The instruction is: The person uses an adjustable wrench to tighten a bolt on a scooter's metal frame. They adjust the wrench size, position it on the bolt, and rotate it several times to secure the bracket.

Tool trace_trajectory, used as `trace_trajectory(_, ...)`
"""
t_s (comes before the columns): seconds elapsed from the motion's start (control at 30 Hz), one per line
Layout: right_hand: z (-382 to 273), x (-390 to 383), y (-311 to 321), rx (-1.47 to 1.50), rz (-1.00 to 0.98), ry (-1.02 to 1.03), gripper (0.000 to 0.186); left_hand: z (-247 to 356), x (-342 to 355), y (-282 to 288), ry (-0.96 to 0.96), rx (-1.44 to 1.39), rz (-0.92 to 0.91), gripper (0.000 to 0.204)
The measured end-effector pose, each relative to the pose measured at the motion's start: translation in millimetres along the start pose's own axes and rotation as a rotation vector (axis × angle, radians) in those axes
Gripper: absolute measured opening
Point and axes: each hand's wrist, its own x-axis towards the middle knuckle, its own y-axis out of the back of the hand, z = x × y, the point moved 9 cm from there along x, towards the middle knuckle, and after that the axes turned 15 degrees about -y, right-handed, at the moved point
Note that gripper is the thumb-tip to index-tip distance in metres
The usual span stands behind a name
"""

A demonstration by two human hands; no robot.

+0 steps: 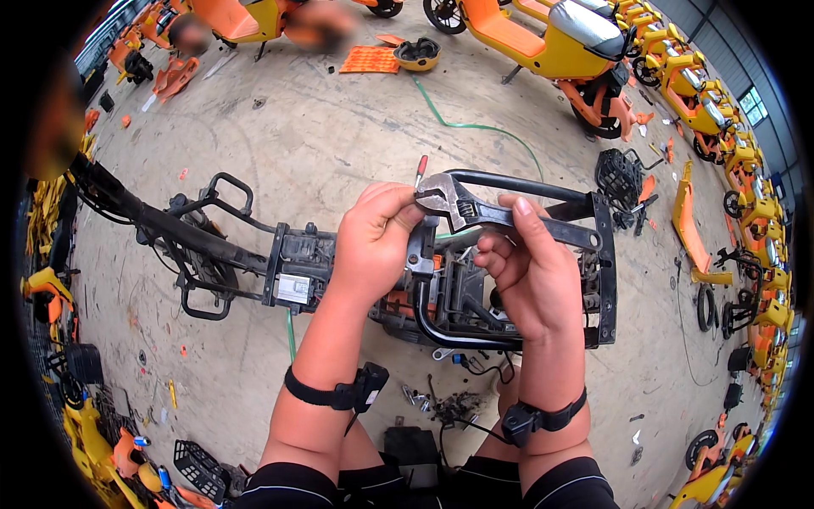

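An adjustable wrench [551, 229] with steel jaws [441, 199] lies across my right hand [543, 280], its handle held between thumb and fingers, the lower fingers curled. My left hand [377, 233] pinches at the jaw end; whether a small part is between those fingertips is hidden. A red-handled screwdriver [422, 165] shows just above the jaws. Below both hands lies a stripped black scooter frame [153, 220] with tubular rails [517, 182], a silver metal box [292, 288] and exposed wiring. A bracket [420, 254] on the frame is close beside my left fingers.
Orange and yellow scooters [526, 38] line the back and right. Around me are a helmet [417, 55], an orange panel [365, 59], a black basket [619, 178], a long yellow panel [691, 229], a green hose [462, 125] and scattered small parts [449, 407] on the floor [220, 373].
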Motion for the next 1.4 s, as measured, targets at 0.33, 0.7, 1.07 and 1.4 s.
trace_trajectory(0.33, 6.0, -51.8, -16.3, -0.555, 0.07, 0.439, 0.054, -8.4, -12.2, -2.7, 0.112, -0.02, 0.06, 0.014)
trace_trajectory(0.7, 8.1, -115.0, -130.1, -1.937, -0.106, 1.24, 0.037, -0.1, -10.0, -10.5, -0.005, -0.047, 0.107, 0.025)
trace_trajectory(1.07, 34.8, -20.8, -245.3, -2.385, -0.267, 0.605, 0.014, -40.2, -32.5, -26.7, -0.112, -0.271, 0.365, 0.023)
trace_trajectory(1.4, -9.9, 47.3, -256.1, -2.103, 0.094, 0.45, 0.023, 19.8, -9.5, -5.0, -0.156, -0.043, 0.216, 0.008)
